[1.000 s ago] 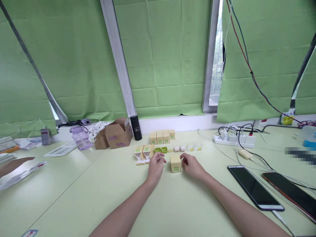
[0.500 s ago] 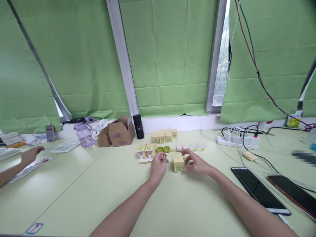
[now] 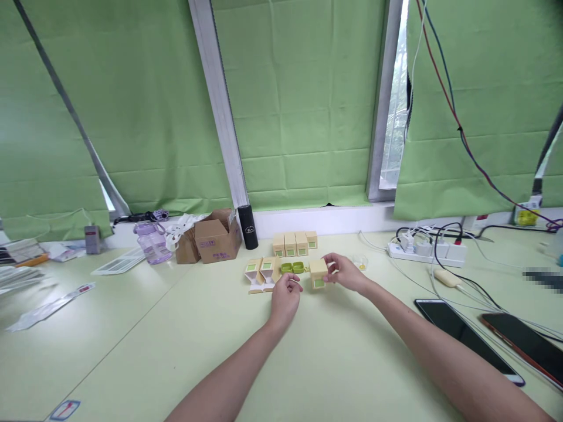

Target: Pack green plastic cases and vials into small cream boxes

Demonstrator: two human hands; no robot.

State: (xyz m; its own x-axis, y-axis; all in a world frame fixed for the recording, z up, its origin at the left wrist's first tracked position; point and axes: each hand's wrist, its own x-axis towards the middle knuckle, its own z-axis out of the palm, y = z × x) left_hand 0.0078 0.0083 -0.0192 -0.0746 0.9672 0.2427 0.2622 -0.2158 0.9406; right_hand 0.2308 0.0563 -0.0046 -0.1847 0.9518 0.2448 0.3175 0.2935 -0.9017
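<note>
My right hand (image 3: 346,273) grips a small cream box with a green label (image 3: 318,274) and holds it just above the pale green table (image 3: 185,346). My left hand (image 3: 285,296) rests on the table beside it with fingers curled, and I cannot make out anything in them. Behind the box lies a green two-cup case (image 3: 293,268). Two opened cream boxes (image 3: 260,272) stand to the left. A row of several shut cream boxes (image 3: 294,243) lines the back. A clear small cup (image 3: 360,262) shows past my right hand.
A cardboard box (image 3: 217,236), a black cylinder (image 3: 247,227) and a purple bottle (image 3: 151,242) stand at the back left. A power strip (image 3: 428,250) with cables and two phones (image 3: 470,331) lie on the right. Papers (image 3: 44,308) lie far left.
My right hand has closed on the cream box and carried it up and away from me, towards the green case. The other person's hand at the far left has gone from view.
</note>
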